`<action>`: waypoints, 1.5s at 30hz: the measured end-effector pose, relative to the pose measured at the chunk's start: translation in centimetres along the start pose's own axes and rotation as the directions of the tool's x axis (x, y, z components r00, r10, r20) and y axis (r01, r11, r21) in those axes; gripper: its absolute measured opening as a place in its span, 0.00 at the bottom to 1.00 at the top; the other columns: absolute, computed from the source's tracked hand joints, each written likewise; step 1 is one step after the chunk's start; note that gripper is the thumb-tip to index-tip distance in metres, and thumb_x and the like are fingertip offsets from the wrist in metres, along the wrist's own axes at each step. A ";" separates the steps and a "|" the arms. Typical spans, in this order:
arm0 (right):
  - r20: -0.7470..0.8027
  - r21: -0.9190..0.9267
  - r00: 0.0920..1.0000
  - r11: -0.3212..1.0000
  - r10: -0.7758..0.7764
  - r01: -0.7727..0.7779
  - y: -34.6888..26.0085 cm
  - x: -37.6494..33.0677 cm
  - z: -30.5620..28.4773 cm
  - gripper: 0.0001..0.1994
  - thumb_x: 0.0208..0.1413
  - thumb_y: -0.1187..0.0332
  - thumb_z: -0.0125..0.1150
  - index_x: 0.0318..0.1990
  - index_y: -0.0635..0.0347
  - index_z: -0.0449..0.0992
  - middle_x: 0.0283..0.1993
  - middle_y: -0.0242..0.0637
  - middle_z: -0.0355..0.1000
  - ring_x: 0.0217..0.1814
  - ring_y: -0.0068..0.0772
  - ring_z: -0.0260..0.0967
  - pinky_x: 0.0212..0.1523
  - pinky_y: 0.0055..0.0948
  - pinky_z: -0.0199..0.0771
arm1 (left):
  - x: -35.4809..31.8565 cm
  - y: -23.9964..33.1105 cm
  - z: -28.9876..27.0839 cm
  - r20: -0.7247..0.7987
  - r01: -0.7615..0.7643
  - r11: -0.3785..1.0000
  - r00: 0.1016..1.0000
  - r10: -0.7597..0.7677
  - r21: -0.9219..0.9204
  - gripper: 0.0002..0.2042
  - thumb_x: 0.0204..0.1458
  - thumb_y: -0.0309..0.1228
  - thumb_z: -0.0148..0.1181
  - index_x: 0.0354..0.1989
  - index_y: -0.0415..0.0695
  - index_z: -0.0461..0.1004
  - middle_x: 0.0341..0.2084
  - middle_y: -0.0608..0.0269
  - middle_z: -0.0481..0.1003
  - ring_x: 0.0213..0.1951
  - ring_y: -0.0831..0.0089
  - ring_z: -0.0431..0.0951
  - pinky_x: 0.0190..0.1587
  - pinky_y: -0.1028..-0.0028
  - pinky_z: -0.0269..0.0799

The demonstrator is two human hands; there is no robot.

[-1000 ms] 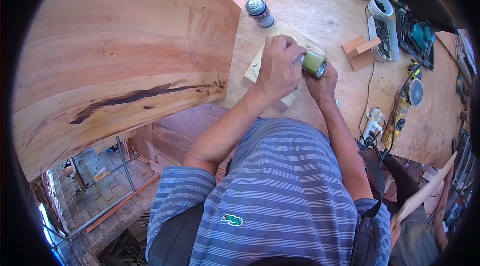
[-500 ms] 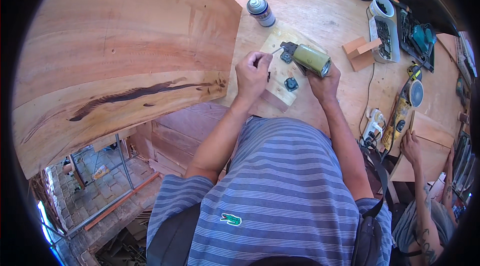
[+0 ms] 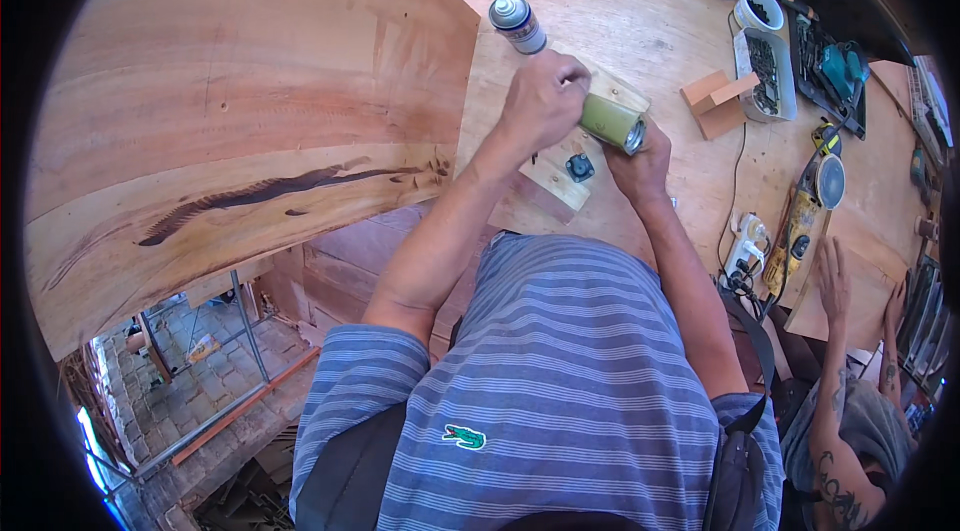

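My right hand [image 3: 642,163] grips an olive-green cylindrical tool body [image 3: 610,121] with a metal-coloured end, tilted above a pale wooden board [image 3: 568,191]. My left hand [image 3: 545,103] is closed at the far end of that tool body and covers its black head. A thin metal rod tool showed in these fingers half a second ago; now the fingers hide it. On the board, between my hands and me, lies a small black fitting [image 3: 579,168]. A spray can [image 3: 518,24] with a thin red straw stands just beyond my left hand.
A large wooden panel [image 3: 280,71] rises at left. To the right are small wood blocks [image 3: 718,103], a tub of screws [image 3: 765,71], a white cup [image 3: 762,11], a yellow grinder [image 3: 800,221] and a power strip [image 3: 745,246]. A co-worker's hands [image 3: 833,281] rest by a board.
My left hand has moved up and right onto the tool's black head, its wrist turned over. The green tool body has shifted slightly left. The co-worker's hand has lifted and opened.
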State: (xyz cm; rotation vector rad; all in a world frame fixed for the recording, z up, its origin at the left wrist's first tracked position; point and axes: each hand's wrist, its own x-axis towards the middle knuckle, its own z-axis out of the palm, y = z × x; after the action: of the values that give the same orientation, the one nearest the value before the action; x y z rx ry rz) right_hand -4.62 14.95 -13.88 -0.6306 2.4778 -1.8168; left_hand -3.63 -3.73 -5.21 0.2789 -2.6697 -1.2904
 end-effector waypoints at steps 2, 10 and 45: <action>-0.041 0.030 0.998 0.998 0.056 -0.055 -0.4 0.2 0.1 0.12 0.47 0.78 0.74 0.40 0.61 0.82 0.35 0.44 0.82 0.38 0.44 0.83 0.40 0.34 0.80 | -0.7 1.0 0.1 0.021 -0.149 0.980 0.989 0.147 0.133 0.06 0.55 0.27 0.65 0.35 0.38 0.82 0.34 0.55 0.78 0.40 0.60 0.78 0.44 0.62 0.73; -0.063 0.078 0.991 0.990 0.122 -0.117 -0.6 0.7 0.0 0.15 0.49 0.77 0.75 0.46 0.61 0.83 0.41 0.45 0.84 0.43 0.39 0.85 0.44 0.33 0.82 | -6.8 2.1 0.2 -0.129 -0.292 0.945 0.941 0.312 0.150 0.04 0.52 0.25 0.69 0.34 0.39 0.82 0.41 0.50 0.78 0.46 0.54 0.76 0.51 0.60 0.72; 0.032 0.063 0.996 0.995 -0.079 0.077 2.4 -4.3 -4.1 0.10 0.44 0.78 0.71 0.35 0.61 0.76 0.35 0.40 0.73 0.37 0.38 0.75 0.39 0.31 0.75 | 2.8 -9.7 4.7 0.230 0.007 0.983 0.972 -0.050 0.185 0.12 0.54 0.32 0.68 0.44 0.43 0.85 0.38 0.54 0.82 0.40 0.58 0.83 0.47 0.63 0.79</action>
State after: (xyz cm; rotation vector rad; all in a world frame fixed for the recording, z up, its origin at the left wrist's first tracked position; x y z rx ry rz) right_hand -2.36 20.70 -15.66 -0.7595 2.3975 -1.8838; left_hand -6.47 -6.69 -15.55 0.1992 -3.0013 -1.1498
